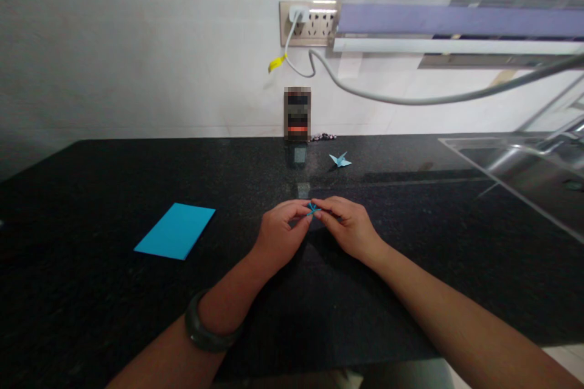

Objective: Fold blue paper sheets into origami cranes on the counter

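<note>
Blue folded paper point(312, 210), small and pointed, sits just below the centre of the frame, pinched between the fingertips of the bare left hand point(283, 231) and the bare right hand point(350, 226). One flat, four-sided bright-blue paper pad point(176, 232) lies left of centre on the speckled black counter point(91, 185); a pale-blue paper crane point(340, 160) rests right of centre, beyond the hands.

folded paper point(313, 210): blue | flat paper point(176, 232): blue | bird point(340, 161): pale blue | countertop point(337, 310): speckled black
</note>
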Tool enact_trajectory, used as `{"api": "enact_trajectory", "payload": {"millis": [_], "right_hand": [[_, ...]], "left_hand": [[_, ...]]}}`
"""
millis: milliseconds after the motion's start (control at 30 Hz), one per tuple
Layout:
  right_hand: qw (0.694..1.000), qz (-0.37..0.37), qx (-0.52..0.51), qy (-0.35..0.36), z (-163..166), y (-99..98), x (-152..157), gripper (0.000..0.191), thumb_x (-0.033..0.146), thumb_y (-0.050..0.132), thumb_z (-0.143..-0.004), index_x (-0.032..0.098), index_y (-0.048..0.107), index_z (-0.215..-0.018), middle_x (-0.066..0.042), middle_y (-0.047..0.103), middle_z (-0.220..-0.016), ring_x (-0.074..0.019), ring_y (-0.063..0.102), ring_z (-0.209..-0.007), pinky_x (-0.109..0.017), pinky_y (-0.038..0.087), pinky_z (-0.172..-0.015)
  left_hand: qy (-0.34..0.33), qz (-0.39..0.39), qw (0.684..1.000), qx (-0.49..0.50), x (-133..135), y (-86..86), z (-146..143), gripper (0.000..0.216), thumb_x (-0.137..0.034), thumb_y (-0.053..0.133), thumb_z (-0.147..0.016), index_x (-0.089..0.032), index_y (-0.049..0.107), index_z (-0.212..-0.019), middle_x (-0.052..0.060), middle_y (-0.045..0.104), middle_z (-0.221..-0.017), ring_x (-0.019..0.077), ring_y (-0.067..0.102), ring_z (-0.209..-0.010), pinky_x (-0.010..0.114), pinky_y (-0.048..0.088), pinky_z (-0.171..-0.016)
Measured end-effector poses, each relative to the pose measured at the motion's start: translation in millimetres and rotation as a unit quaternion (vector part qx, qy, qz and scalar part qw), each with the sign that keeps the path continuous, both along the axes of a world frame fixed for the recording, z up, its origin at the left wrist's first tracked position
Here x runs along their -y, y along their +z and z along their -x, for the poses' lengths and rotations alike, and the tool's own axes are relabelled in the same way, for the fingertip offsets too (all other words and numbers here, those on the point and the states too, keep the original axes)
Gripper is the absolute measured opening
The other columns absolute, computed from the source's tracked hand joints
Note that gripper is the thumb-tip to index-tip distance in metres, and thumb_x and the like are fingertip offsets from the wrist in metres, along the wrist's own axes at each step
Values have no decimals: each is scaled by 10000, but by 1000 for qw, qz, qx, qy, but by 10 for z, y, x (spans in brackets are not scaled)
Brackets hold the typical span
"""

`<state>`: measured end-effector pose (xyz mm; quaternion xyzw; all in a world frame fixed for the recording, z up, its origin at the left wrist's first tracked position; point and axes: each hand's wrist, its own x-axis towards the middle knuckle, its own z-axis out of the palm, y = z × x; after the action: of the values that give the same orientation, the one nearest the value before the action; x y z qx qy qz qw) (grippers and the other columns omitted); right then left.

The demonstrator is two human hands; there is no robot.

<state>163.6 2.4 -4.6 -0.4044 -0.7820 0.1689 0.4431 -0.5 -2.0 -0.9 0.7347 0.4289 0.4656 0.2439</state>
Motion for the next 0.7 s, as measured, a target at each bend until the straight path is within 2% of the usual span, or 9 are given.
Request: {"api": "enact_trajectory", "payload": {"millis": [133,267,433,567,700], "right_hand": [[1000,1,10,-26,0,40,17,95,192,565,-791,198,634,-856,-31,606,-745,-139,573,-687,-261,463,-626],[999,16,13,-27,1,52,29,52,190,536,-808,178,581,-830,-38,596,-778,-135,562,-705,-251,446,-628],[998,45,31,-20,9,60,34,62,171,499,-822,169,558,-801,-20,584,-714,-126,550,-660,-237,423,-606],[999,36,40,-9,15,83,42,83,159,497,-812,170,563,-764,-18,588,-701,-126,546,-660,-239,417,-606],[998,49,35,14,23,93,53,114,179,507,-811,170,586,-730,-19,599,-679,-126,551,-651,-246,421,-610]], "left_hand": [[8,50,998,44,-4,-12,-6,100,-194,593,-719,-167,639,-803,63,683,-884,159,650,-786,287,542,-713],[24,100,992,74,-29,-20,2,289,-207,604,-711,-162,598,-997,41,677,-799,144,649,-702,274,533,-670],[-6,82,996,-33,-32,-18,13,164,-222,551,-748,-172,668,-851,49,680,-801,154,629,-718,269,498,-656],[-30,113,992,-55,-20,-32,5,182,-248,523,-764,-170,674,-829,27,680,-722,131,603,-613,242,466,-592],[-53,133,986,-86,-23,-12,18,175,-245,524,-756,-181,686,-778,7,676,-672,129,590,-589,235,430,-559]]}}
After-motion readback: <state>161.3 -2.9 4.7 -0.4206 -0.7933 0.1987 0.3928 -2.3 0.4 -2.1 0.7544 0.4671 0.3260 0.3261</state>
